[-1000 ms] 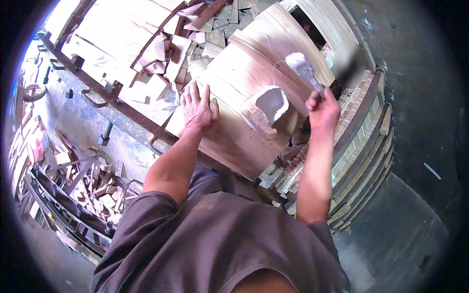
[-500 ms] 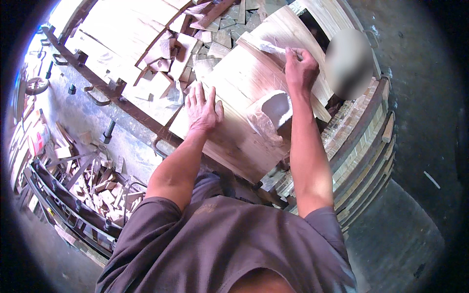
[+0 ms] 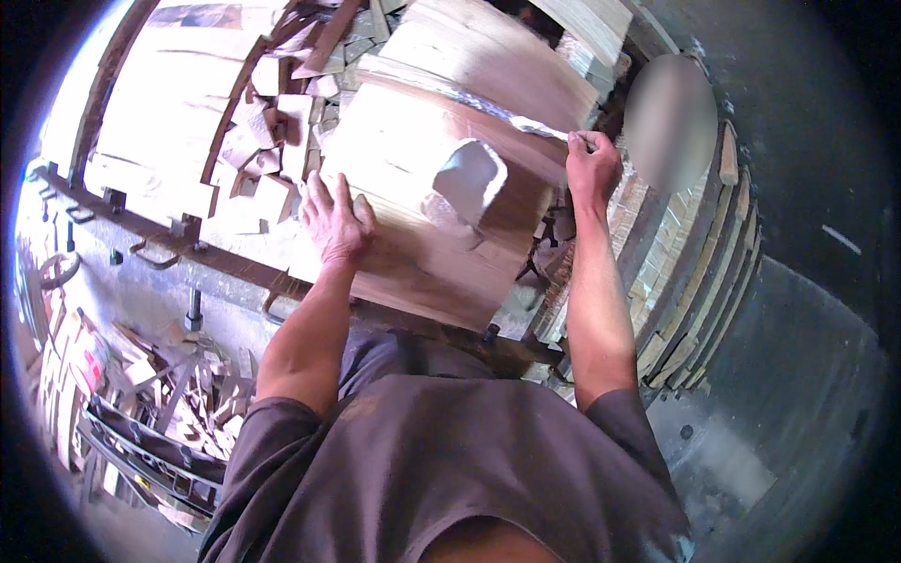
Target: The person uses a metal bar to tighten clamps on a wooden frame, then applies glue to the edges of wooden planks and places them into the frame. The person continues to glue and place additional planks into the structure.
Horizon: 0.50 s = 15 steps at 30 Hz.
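Note:
A thin white-coated stick or brush (image 3: 540, 126) is pinched in the fingers of my right hand (image 3: 593, 167). Its white tip rests along the long edge of a wooden board, where a wet white streak (image 3: 458, 95) shows. My left hand (image 3: 335, 220) lies flat, fingers spread, on the near pale wooden board (image 3: 413, 272). Between the hands, on the boards, stands a white cut-open container (image 3: 472, 174) with a whitish coating inside. Beyond the streaked edge lies another wide wooden board (image 3: 479, 42).
Wood offcuts (image 3: 291, 122) lie heaped past my left hand. A metal rail with handles (image 3: 141, 230) runs along the near left side. More scraps fill a rack (image 3: 202, 403) at lower left. Curved stacks of wood strips (image 3: 671, 310) stand at right beside dark floor (image 3: 807, 328).
My right hand has drawn the stick rightward along the board edge, and a white streak now shows behind it. My left hand still lies flat on the wood. The whole view has shifted.

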### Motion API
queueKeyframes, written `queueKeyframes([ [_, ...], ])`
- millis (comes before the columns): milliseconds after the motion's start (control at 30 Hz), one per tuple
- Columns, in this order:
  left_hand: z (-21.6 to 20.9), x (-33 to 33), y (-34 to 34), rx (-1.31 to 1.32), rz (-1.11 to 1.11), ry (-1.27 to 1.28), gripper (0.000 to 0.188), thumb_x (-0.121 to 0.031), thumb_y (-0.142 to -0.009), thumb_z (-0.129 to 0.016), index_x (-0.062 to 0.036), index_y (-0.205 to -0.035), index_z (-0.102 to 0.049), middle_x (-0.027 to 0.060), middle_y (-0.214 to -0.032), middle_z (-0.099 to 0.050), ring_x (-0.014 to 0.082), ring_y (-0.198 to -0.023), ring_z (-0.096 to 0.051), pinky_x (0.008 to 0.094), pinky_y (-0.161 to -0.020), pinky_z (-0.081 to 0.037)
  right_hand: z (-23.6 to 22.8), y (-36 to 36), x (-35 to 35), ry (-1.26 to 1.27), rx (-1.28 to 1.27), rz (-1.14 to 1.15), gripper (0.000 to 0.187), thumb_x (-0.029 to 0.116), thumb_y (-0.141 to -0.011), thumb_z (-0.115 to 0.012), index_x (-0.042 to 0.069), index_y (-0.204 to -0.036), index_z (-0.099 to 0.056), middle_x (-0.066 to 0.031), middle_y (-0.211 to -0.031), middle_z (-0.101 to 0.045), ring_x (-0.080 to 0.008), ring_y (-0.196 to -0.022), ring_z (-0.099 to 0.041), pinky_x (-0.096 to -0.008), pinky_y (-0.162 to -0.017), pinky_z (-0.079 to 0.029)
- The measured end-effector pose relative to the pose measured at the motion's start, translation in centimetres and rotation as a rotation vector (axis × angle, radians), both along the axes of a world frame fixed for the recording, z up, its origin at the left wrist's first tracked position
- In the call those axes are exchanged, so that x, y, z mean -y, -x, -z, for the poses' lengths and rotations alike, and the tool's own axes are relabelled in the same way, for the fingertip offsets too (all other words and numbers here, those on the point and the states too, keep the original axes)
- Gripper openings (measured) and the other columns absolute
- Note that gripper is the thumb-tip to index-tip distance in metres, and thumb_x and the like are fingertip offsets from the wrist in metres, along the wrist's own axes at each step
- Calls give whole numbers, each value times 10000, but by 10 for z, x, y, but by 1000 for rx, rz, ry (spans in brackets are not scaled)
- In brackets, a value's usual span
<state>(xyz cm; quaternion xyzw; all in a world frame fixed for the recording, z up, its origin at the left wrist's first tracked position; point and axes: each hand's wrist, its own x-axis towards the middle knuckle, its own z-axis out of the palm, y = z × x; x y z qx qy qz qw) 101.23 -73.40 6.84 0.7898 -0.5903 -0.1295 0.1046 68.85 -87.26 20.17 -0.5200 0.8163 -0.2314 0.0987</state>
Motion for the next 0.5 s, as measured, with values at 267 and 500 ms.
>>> queueKeyframes([
  [267, -2, -2, 5, 31, 17, -14, 583, -370, -895, -533, -129, -1419, -452, 268, -1532, -258, 466, -1364, -290, 565, -1108, -243, -2, 70, -25, 13, -151, 64, 183, 227, -822, -730, 65, -909, -728, -123, -874, -729, -298, -823, -697, -393, -758, -526],
  [500, 4, -2, 6, 47, 19, -61, 601, -396, -911, -503, -147, -1453, -427, 264, -1556, -217, 442, -1395, -265, 551, -1130, -215, 1, 115, -38, -59, -188, 166, 180, 225, -822, -737, 98, -949, -722, -139, -891, -725, -313, -862, -701, -398, -776, -533],
])
